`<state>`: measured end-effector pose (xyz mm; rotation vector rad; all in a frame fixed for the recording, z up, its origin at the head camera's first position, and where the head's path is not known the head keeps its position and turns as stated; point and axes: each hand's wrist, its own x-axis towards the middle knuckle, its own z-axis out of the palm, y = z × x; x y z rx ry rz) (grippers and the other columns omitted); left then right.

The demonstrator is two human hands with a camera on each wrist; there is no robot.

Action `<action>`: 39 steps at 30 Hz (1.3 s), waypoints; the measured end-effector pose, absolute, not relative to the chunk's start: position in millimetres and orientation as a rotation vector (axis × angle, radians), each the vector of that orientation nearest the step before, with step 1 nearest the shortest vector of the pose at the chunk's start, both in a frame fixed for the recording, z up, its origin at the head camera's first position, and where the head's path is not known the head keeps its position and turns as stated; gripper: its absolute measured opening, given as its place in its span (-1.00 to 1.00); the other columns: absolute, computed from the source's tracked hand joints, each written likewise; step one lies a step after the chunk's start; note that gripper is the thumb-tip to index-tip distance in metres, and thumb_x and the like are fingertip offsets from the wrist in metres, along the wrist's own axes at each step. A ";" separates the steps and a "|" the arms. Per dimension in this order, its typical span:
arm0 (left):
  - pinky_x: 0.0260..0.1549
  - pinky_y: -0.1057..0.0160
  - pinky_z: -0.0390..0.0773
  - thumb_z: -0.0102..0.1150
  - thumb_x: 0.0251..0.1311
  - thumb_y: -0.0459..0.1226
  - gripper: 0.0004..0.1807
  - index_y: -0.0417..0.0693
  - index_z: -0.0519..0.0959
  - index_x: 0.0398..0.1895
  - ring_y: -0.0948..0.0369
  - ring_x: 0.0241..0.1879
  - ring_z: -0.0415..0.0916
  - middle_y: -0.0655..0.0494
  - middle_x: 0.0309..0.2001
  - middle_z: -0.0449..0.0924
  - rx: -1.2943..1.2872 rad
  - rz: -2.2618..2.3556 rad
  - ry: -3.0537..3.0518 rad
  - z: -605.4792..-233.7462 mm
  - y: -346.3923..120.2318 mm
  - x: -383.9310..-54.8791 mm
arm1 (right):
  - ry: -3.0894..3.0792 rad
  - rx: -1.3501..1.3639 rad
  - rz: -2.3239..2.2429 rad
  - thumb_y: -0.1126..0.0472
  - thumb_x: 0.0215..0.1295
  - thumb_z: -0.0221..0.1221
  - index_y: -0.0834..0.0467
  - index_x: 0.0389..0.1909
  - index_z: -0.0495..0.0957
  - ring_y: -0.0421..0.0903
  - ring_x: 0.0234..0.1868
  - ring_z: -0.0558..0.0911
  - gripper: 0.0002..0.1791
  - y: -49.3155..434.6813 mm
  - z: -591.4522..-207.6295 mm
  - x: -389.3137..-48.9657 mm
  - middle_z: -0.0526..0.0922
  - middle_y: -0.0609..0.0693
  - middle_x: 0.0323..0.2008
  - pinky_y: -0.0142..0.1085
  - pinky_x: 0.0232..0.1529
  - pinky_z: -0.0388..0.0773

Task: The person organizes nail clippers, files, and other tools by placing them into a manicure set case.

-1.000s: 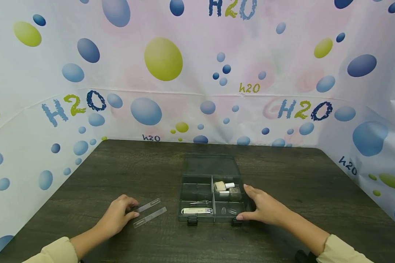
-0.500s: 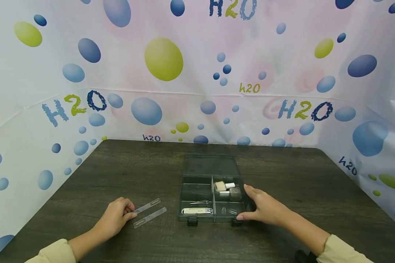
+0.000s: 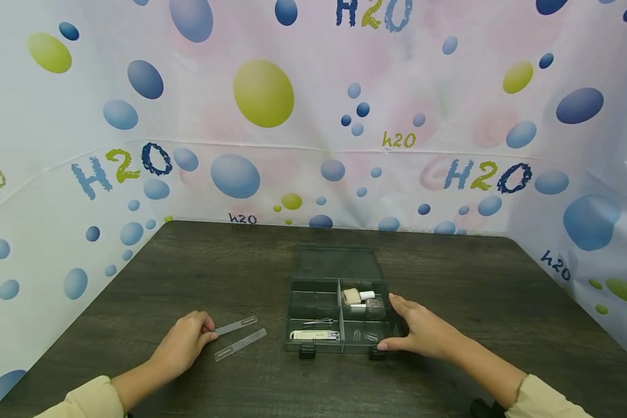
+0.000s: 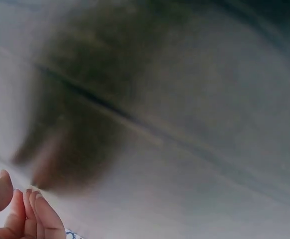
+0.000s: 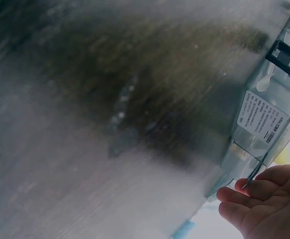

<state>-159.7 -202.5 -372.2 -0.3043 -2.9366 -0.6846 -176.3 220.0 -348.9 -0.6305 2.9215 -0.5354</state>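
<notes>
My left hand (image 3: 185, 342) pinches the near end of a narrow clear plastic strip (image 3: 238, 325) between thumb and fingers. A second clear strip (image 3: 240, 345) lies beside it on the table. My right hand (image 3: 423, 326) grips the right side of a see-through grey compartment box (image 3: 341, 348), thumb at the front corner and fingers along the side. The box's lid (image 3: 338, 262) is folded back. Inside are a nail clipper (image 3: 313, 335), thin metal pieces (image 3: 319, 321), a cream nail polish bottle (image 3: 352, 297), a darker bottle (image 3: 375, 309) and small clear bits (image 3: 370, 337).
The dark wood-look table (image 3: 230, 261) ends against a white curtain (image 3: 313, 75) printed with bubbles. Two black latches stick out at the box front, including the left latch (image 3: 307, 351). A printed label (image 5: 261, 116) shows on the box in the right wrist view.
My left fingers have drawn back to the near end of the upper strip, which has tilted slightly, its near end rising. The right hand and box have stayed put.
</notes>
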 end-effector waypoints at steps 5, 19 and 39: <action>-0.58 0.40 0.42 0.27 0.01 -0.42 -0.91 -0.20 0.53 -0.47 0.31 -0.51 0.38 0.11 -0.49 0.47 -0.332 -0.662 -2.906 -370.9 -201.6 -160.7 | 2.919 -0.625 -0.534 -0.42 -0.10 0.20 0.41 0.34 0.09 0.35 0.26 0.31 0.21 220.0 -348.4 -176.3 0.22 0.39 0.30 0.18 0.12 0.37; -0.52 0.36 0.50 0.28 0.00 -0.40 -0.94 -0.22 0.59 -0.45 0.27 -0.46 0.43 0.11 -0.46 0.48 -0.425 -0.630 -2.854 -372.1 -199.4 -164.8 | 2.911 -0.621 -0.534 -0.42 -0.10 0.20 0.40 0.35 0.09 0.35 0.26 0.30 0.21 219.8 -347.8 -176.4 0.22 0.39 0.30 0.18 0.13 0.36; -0.50 0.40 0.51 0.20 0.07 -0.46 -0.96 -0.29 0.58 -0.39 0.28 -0.45 0.43 0.04 -0.42 0.50 -0.465 -0.765 -2.742 -360.3 -174.1 -174.9 | 2.900 -0.613 -0.559 -0.41 -0.10 0.21 0.40 0.35 0.10 0.35 0.27 0.30 0.21 219.9 -346.5 -176.7 0.22 0.40 0.30 0.19 0.13 0.35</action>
